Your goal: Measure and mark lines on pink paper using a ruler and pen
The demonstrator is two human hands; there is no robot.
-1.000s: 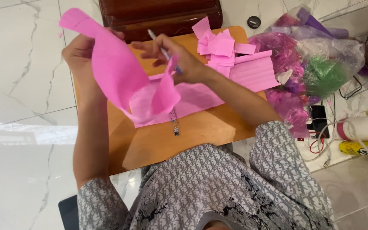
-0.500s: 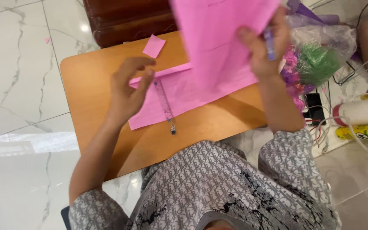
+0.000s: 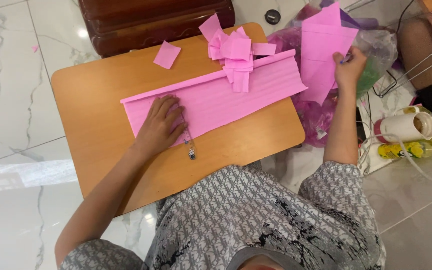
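A long pink crepe paper sheet (image 3: 226,97) lies flat across the small wooden table (image 3: 91,100). My left hand (image 3: 161,125) presses palm down on its left end, beside a ruler (image 3: 188,142) that sticks out under the fingers. My right hand (image 3: 350,67) is off the table's right side, holding a loose pink paper piece (image 3: 323,50) upright together with a pen. A heap of cut pink pieces (image 3: 233,50) sits on the sheet's far edge. One small pink square (image 3: 167,54) lies alone on the table.
A dark wooden chest (image 3: 151,20) stands beyond the table. Plastic bags with pink and green paper (image 3: 376,45) lie on the marble floor to the right. A white roll (image 3: 403,127), a yellow bottle (image 3: 411,149) and cables lie further right.
My right hand has carried the pink piece off to the right and lower. My left hand has settled flat on the long sheet. The view has shifted to show the whole table.
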